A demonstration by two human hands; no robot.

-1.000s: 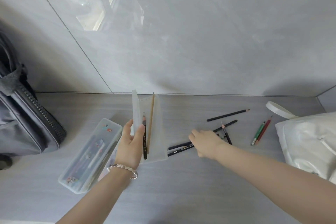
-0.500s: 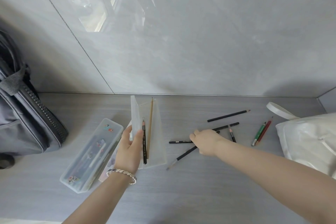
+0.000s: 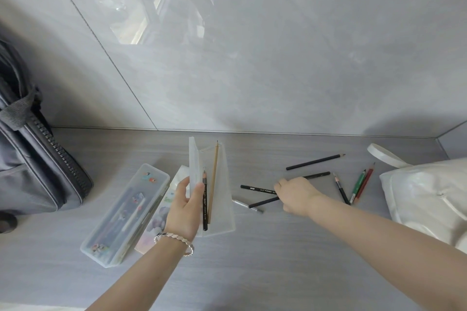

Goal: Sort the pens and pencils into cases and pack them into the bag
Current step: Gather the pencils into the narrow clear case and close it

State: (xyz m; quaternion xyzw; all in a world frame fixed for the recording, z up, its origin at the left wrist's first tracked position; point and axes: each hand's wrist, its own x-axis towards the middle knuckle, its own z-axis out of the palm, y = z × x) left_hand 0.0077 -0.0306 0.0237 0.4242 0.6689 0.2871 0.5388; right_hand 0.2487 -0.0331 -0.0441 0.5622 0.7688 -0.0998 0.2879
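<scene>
My left hand (image 3: 185,206) holds up the lid of an open translucent case (image 3: 222,209) in the middle of the desk. A black pencil (image 3: 205,202) and a tan pencil (image 3: 214,179) lie inside it. My right hand (image 3: 297,195) is palm down to the right of the case, fingers curled onto the ends of two black pencils (image 3: 257,189) that fan out to the left. A third black pencil (image 3: 317,175) sticks out behind the hand. A silver pen (image 3: 246,206) lies beside them. The grey bag (image 3: 32,159) stands at the far left.
A closed clear case (image 3: 126,212) holding pens lies left of my left hand, on a pastel printed case (image 3: 158,225). Loose on the right are a black pencil (image 3: 314,161), a short pencil (image 3: 341,189), a green pencil (image 3: 358,185) and a red pencil (image 3: 365,182). A white bag (image 3: 429,197) fills the right edge.
My right hand has shifted slightly right and back, and the black pencils under it have fanned apart, uncovering the silver pen. My left hand still holds the case lid.
</scene>
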